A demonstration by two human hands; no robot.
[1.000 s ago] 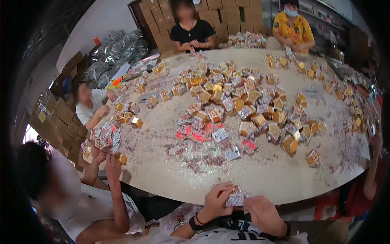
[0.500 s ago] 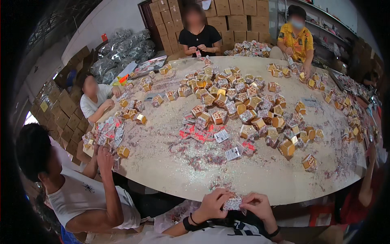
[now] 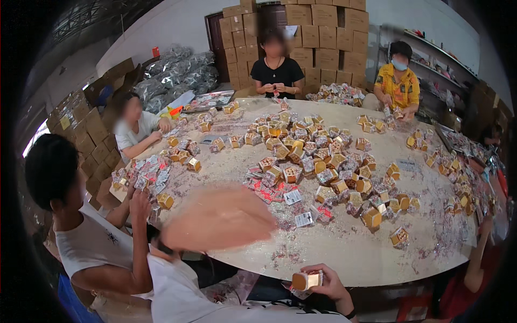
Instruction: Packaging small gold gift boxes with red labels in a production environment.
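Note:
At the table's near edge my right hand (image 3: 334,288) grips a small house-shaped ornament (image 3: 307,280), with a shiny gold face turned toward me and glittery patterned sides. Clear wrap seems to hang below the ornament. My left hand (image 3: 221,218) is a large blur over the near left of the table, apart from the ornament, and its fingers are smeared by motion. Beyond it lie a heap of red and silver printed tags (image 3: 267,190) and a white card (image 3: 293,197). A big pile of similar gold ornaments (image 3: 301,145) covers the middle of the table.
The round pale table (image 3: 334,264) is strewn with glitter. Another person (image 3: 97,215) sits close on my left, and others work around the far side. More ornaments (image 3: 400,237) lie scattered at the right. Stacked cartons (image 3: 326,37) and silver bags (image 3: 177,75) stand behind.
My left hand has let go of the ornament and swung up and left over the table. The ornament, still in my right hand, now shows its gold face. The view has tilted upward.

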